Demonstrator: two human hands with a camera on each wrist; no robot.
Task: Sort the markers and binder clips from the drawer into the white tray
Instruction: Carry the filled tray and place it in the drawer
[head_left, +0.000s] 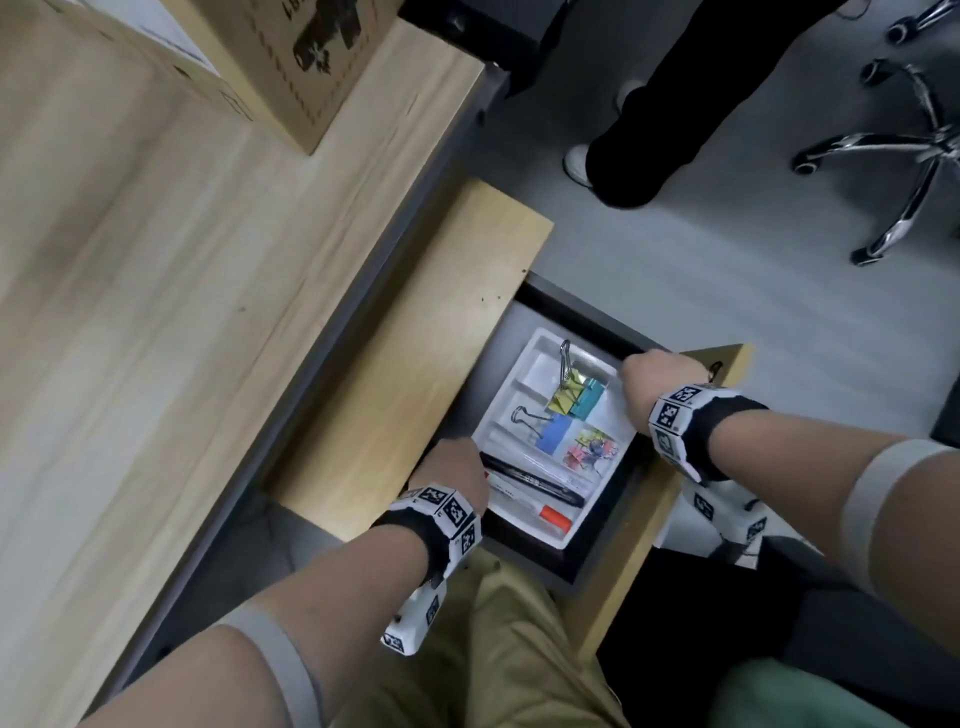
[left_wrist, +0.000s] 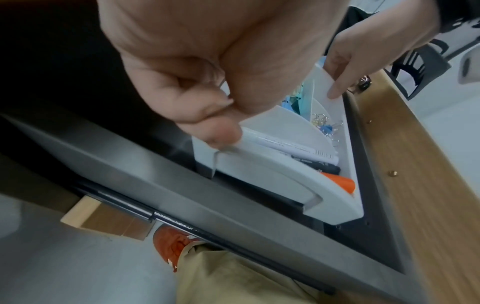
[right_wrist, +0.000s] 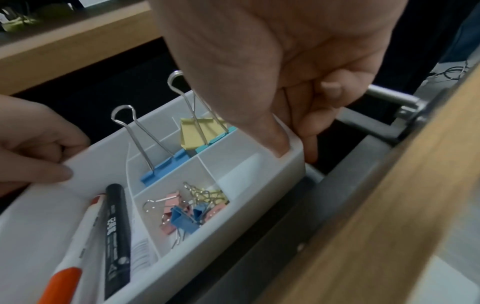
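Note:
A white compartment tray (head_left: 524, 364) sits inside the open grey drawer (head_left: 597, 545). My left hand (head_left: 460, 460) pinches the tray's near-left rim (left_wrist: 272, 170) between thumb and fingers (left_wrist: 223, 131). My right hand (head_left: 641, 371) grips the far-right corner, thumb (right_wrist: 281, 144) inside the wall and fingers outside. In the long compartment lie a black marker (right_wrist: 116, 226) and a white marker with an orange cap (right_wrist: 67, 271). Large yellow, teal and blue binder clips (head_left: 571, 395) fill the middle compartments. Small pink, blue and yellow clips (right_wrist: 189, 209) share another.
The wooden desk top (head_left: 182, 286) with cardboard boxes (head_left: 291, 62) lies to the left. The drawer's wooden front panel (head_left: 649, 530) with a key is on the right. Another person's legs (head_left: 649, 130) and a chair base (head_left: 909, 156) stand on the floor beyond.

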